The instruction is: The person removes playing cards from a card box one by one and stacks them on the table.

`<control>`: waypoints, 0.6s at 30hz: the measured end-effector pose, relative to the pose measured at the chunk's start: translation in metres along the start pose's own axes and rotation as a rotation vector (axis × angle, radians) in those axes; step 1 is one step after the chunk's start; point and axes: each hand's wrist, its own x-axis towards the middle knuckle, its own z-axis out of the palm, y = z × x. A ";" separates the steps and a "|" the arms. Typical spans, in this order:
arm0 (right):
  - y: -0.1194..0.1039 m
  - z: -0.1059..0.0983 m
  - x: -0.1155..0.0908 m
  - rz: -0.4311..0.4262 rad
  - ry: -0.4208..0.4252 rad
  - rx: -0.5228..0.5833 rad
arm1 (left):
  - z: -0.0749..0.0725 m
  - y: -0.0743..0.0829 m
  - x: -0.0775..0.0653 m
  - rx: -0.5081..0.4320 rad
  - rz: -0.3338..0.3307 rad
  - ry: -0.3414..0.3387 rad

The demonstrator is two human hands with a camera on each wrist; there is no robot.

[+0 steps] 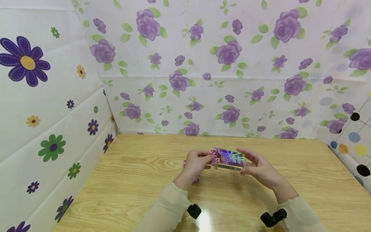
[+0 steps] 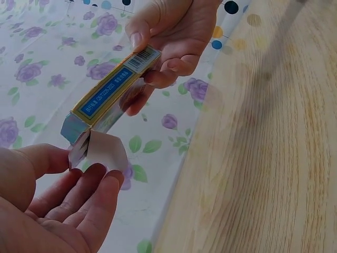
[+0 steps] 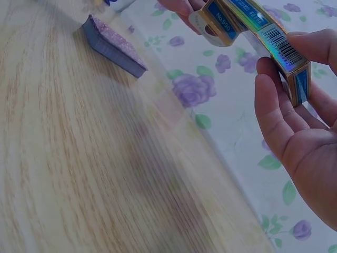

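A shiny, colourful playing card box (image 1: pixel 231 158) is held above the table between both hands. My right hand (image 1: pixel 259 167) grips its right end, thumb on the barcode side in the right wrist view. At the opposite end, my left hand (image 1: pixel 197 166) pinches the box's open end between thumb and fingers. A pale flap (image 2: pixel 108 151) sticks out there in the left wrist view. A deck of cards (image 3: pixel 115 45) with a pink patterned top lies on the table; in the head view the left hand mostly covers it.
The wooden table (image 1: pixel 139 180) carries the deck beneath the left hand. Cloth with purple roses (image 1: pixel 179 80) hangs behind it. Another flowered cloth (image 1: pixel 52 112) stands along the left side, and a dotted one (image 1: pixel 355 151) along the right.
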 end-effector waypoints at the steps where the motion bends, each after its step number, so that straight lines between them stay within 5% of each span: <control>1: 0.000 0.000 0.000 -0.001 -0.002 0.004 | 0.000 0.000 0.000 0.000 0.001 0.004; 18: 0.005 -0.001 -0.001 -0.011 -0.015 0.043 | -0.012 -0.008 0.004 -0.043 -0.005 0.024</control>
